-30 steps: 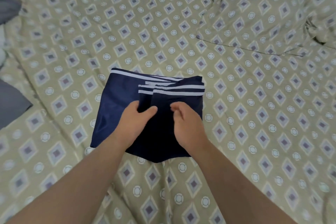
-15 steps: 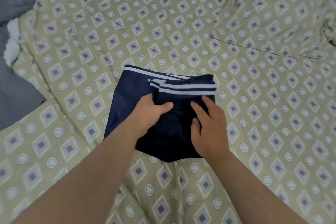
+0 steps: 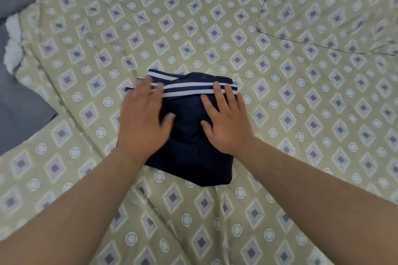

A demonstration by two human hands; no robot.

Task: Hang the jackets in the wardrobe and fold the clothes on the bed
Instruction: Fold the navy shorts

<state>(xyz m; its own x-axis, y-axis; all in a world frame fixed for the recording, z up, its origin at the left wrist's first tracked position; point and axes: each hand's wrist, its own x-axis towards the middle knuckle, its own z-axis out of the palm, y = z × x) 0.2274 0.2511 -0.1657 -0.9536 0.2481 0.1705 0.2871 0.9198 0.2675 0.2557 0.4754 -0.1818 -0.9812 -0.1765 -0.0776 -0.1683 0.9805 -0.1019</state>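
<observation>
My left hand lies flat on the left side of the folded dark blue garment. Its fingers are straight and close together. They cover the left end of the white stripes. This hand looks a bit blurry.

My right hand lies flat on the right side of the same garment. Its fingers are straight and spread a little, and the tips reach the stripes. Neither hand grips anything; both rest there with flat palms. The two hands are apart, with dark blue cloth showing between the thumbs. Both bare arms come in from the bottom of the view.

The garment is folded into a small block. It sits in the middle of the bed, on the sheet. The stripes run across its far edge. Its near corner pokes out below my right wrist.

The sheet is tan with a print of diamonds and little rings, and it has some wrinkles. A pillow in the same print lies at the far right, well apart from the garment. A grey cloth lies at the left edge, and something white and fluffy shows just beyond it.
</observation>
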